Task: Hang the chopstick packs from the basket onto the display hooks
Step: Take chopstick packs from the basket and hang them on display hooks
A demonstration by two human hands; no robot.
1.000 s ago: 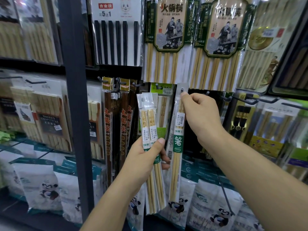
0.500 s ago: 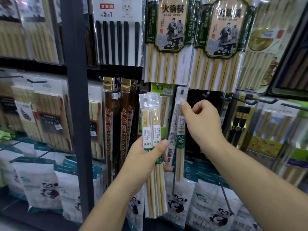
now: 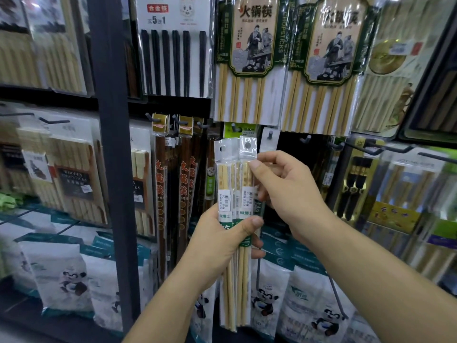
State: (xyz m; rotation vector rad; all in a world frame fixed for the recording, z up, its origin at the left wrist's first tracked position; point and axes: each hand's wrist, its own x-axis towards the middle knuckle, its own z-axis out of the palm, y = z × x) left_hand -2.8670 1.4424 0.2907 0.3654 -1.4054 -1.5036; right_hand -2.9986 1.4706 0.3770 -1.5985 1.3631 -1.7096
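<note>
- Head view, only 1 camera here. The landmark is the hook (image 3: 270, 133), and the hung pack (image 3: 269, 144) is already on it with its clear header over the peg. The rest of that pack is mostly hidden behind the right hand (image 3: 291, 194).
- Just below and left of the hook, the left hand (image 3: 222, 246) has thumb and fingers wrapped round the middle of a bunch (image 3: 228, 288) of 2 more chopstick packs, upright and side by side.
- The right hand's thumb and forefinger are nipping the front pack (image 3: 247, 151) of that bunch near its top, just under the header hole.
- Step in hand, by the looks of it: 1 pack is up and the person is peeling the next 1 off the bunch.
- The next move probably needs the left grip to ease so that pack slides free. Then the hole has to line up with the hook's tip and push on in front of the hung pack.
- A spare hook (image 3: 308, 139) just right of the hook looks bare too, so can't tell which 1 gets used.
- Versus 0.5 s ago: the right hand was up by the hook at the hung pack, and now it's dropped onto the bunch. The left hand has brought the bunch closer under the hook.
- The basket isn't in shot.
</note>
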